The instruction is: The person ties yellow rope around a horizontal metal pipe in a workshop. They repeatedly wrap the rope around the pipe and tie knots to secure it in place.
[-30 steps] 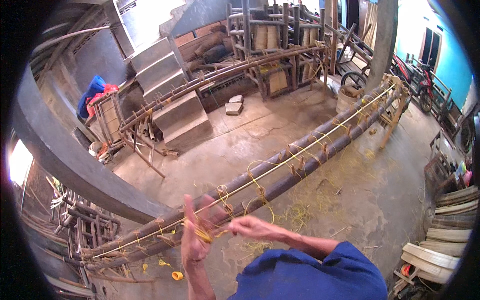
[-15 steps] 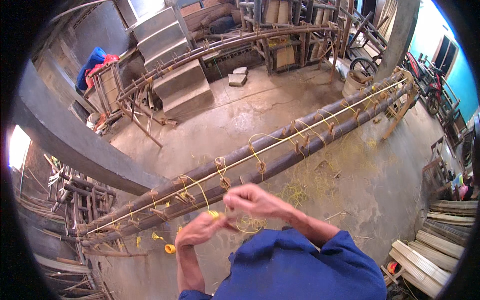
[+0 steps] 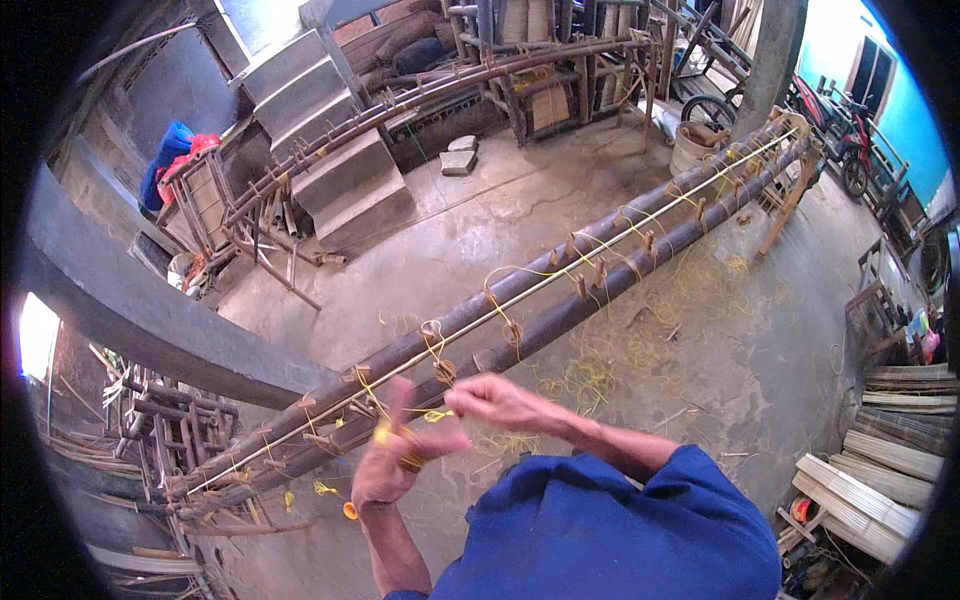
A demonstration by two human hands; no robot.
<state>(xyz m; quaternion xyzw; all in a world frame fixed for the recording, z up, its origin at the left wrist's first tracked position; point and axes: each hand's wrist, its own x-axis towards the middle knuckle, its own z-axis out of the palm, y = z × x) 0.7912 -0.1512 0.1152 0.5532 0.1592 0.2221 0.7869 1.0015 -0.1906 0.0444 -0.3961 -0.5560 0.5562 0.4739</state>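
My left hand is beside the near pole at the lower left, two digits stretched apart. Yellow string lies against its palm and fingers; the others look curled round it, though blur hides detail. My right hand is closed, and a yellow strand runs from its fingertips toward my left hand. Just beyond the hands, a far dark pole and a near dark pole run side by side. Between them stretches a thin pale strip, with loops of yellow string crossing it at the wooden pegs.
Yellow string scraps litter the floor right of the hands. A small orange-yellow ring lies lower left. A concrete beam passes at left, bundled pale slats lie at lower right, and concrete steps rise behind.
My left hand has moved up toward the poles, its digits spreading from a closed grip. My right hand stays nearly in place. The whole view has shifted slightly.
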